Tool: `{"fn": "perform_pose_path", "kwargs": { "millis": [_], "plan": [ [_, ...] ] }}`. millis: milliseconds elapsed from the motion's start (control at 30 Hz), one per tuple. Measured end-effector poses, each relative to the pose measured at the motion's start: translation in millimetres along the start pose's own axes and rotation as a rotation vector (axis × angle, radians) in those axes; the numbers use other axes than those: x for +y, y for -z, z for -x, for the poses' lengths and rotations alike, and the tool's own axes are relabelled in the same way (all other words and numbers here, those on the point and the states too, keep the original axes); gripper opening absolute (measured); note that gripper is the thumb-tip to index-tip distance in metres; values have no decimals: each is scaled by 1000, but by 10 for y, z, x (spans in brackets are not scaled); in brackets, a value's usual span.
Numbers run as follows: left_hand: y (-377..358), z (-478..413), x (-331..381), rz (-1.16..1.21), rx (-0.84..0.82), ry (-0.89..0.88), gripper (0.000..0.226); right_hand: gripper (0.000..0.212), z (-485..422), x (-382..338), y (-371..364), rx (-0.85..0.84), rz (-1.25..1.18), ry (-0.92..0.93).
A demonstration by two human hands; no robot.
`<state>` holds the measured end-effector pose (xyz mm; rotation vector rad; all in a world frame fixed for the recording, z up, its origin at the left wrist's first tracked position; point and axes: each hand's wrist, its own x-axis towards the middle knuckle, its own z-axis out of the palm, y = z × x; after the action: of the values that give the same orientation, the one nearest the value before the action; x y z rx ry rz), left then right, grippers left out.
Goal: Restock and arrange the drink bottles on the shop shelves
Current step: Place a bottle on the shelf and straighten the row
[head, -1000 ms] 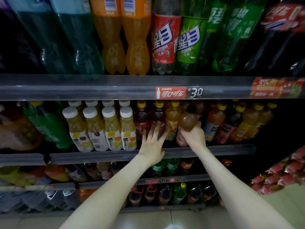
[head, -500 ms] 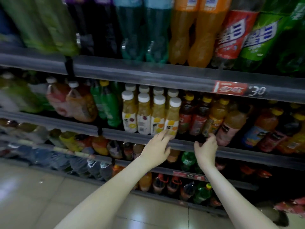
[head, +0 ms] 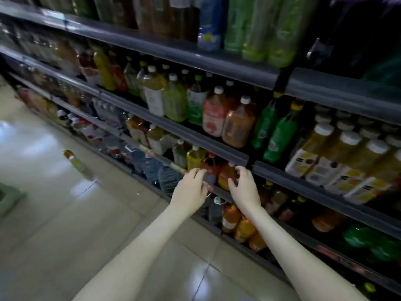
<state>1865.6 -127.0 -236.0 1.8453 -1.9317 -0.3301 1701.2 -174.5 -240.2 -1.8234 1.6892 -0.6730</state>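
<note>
The right hand's fingers (head: 239, 171) curl over the shoulder of an orange bottle (head: 224, 178), and the thumb comes in from below on its near side, so the right hand (head: 245, 190) wraps the bottle. The left hand's fingers (head: 198, 171) are bent and close together, their tips at a red-capped bottle (head: 210, 168) just beside the orange one. Blur hides whether they grip it or only touch it. The left hand (head: 191, 189) sits at the front edge of the lower shelf (head: 221, 193), where both bottles stand in the front row, tucked under the grey rail (head: 219, 148) of the shelf above. A yellow bottle (head: 194, 158) stands just to their left.

These look like full plastic drink bottles, so each is probably fairly heavy for one hand. The walls should be firm while sealed, and the label film smooth and likely slippery. The best hold seems to be round the body just under the shoulder, where the taper stops the bottle sliding down through the grip. The cap and neck offer a thinner, weaker hold. With neighbours packed touching, pulling one out crooked could tip the row.

Well apart, a single bottle (head: 76, 162) stands on the floor (head: 65, 213).
</note>
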Motion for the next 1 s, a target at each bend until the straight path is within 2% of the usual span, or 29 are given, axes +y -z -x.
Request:
{"fn": "perform_pose_path", "kwargs": {
  "millis": [333,533,633,867,1000],
  "plan": [
    [624,-441,-1803,17,114,194,42,44,-898,-1280,-1462,-181,26,174],
    [1146,-811,-3200,-56,23,363,44,45,-1670,-2288,-2628,-324,28,245],
    [1473,-928,-3919,-81,13,464,46,44,-2040,-2896,-3290,-430,71,334],
    [2123,-871,-5789,-1,104,728,45,48,-2512,-4292,-4943,-691,117,439],
    [2585,-1066,-7008,-32,101,740,45,45,-2883,-5000,-5924,-720,127,420]
  ]
}}
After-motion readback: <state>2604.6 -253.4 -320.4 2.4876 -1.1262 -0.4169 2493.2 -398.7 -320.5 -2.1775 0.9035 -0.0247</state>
